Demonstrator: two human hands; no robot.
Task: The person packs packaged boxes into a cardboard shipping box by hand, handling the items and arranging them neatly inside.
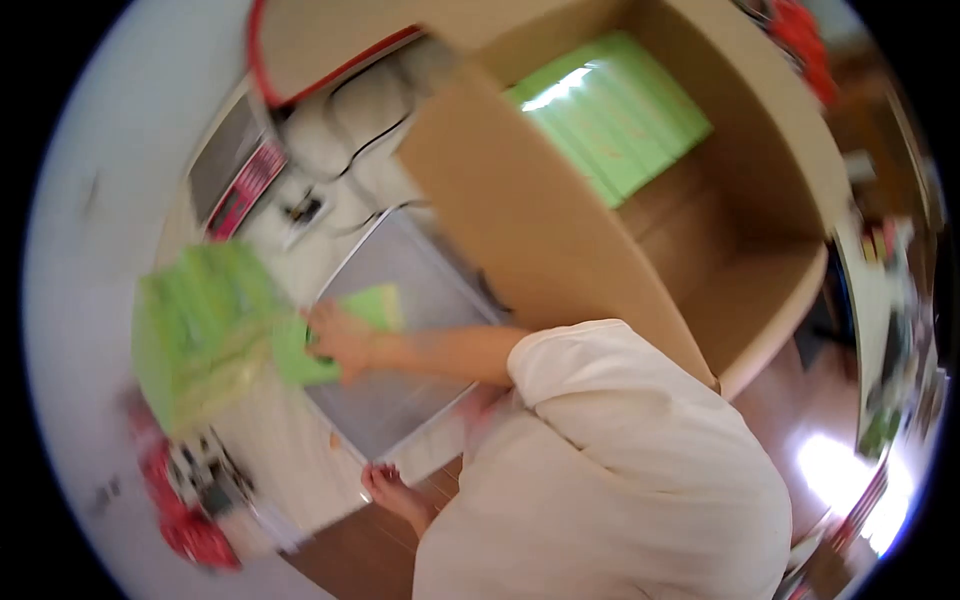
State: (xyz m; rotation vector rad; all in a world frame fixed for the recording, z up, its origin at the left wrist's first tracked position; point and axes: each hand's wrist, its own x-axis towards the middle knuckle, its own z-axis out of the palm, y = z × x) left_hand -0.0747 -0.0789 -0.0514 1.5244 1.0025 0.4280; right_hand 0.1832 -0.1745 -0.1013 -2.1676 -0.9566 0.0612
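Note:
My right hand [342, 338] reaches across a grey panel with a pale rim [430, 270]. Its fingers are closed on a flat green packet [300, 358], part of which shows on either side of the hand. Just left of it sits a bundle of green packets [205, 310], blurred by motion. Low down, my left hand [393, 490] is by the table's near edge, its fingers loosely bent and apart, with nothing visible in them. More green packets under shiny film [625, 120] lie inside the large open cardboard box [540, 215].
A device with a pink keypad [245, 190] stands at the back left, with a black cable [365, 150] beside it. Red plastic [195, 535] and small parts [205, 475] lie at the lower left. The box flap reaches close to the panel.

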